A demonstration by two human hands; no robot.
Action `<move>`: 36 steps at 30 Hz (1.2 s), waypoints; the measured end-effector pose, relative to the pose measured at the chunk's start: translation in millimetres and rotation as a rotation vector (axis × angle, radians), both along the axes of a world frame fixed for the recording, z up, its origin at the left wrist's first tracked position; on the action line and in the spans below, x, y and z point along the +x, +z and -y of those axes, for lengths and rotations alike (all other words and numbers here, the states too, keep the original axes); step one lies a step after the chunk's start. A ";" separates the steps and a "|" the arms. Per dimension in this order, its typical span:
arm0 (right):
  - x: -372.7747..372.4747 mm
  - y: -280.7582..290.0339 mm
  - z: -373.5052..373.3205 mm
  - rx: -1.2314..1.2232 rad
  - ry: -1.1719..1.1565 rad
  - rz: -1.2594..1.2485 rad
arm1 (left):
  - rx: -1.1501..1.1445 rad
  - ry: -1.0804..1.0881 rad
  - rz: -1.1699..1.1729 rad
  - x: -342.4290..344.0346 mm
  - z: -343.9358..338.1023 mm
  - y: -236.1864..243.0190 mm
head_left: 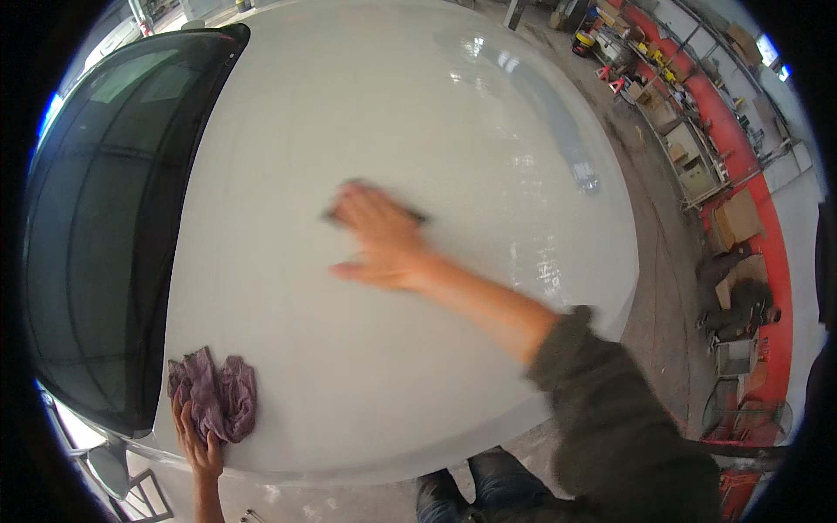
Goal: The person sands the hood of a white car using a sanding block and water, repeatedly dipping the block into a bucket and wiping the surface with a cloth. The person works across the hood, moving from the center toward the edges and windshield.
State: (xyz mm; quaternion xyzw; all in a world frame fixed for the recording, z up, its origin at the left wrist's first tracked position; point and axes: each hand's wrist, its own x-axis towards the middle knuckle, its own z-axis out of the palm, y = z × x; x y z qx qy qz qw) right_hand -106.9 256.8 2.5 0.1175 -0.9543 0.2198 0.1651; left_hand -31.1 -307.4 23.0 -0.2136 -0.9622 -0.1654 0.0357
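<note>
Roughly mid-panel, a dark pad (pixel 419 216) lies on the pale car hood (pixel 349 375), mostly hidden beneath my right hand (pixel 379 235), which is blurred, open and flat on top of it, thumb held out to the side. At the hood's corner near the windshield (pixel 96 235), my left hand (pixel 199 440) has its fingers and thumb against a crumpled purple cloth (pixel 227 401); I cannot tell whether it grips it. My dark green sleeve (pixel 619 418) covers the right forearm. Beyond the hood, cluttered shelves (pixel 693 166) line a red-banded wall (pixel 776 288), and another person (pixel 741 305) in dark clothes is near them.
</note>
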 end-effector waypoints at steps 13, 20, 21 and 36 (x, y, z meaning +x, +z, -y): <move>174.1 13.8 -15.1 0.206 0.599 0.275 | -0.001 0.008 -0.008 2.1 -9.3 2.4; 12.9 18.0 -88.0 0.231 0.178 0.178 | 0.013 0.307 -0.138 18.6 -80.3 -29.0; -1.5 19.7 -81.2 0.217 0.081 0.185 | -0.016 0.362 -0.146 22.8 -97.3 -29.4; 115.9 24.0 -132.5 0.384 0.431 0.335 | -0.082 0.420 -0.108 45.9 -146.5 -2.6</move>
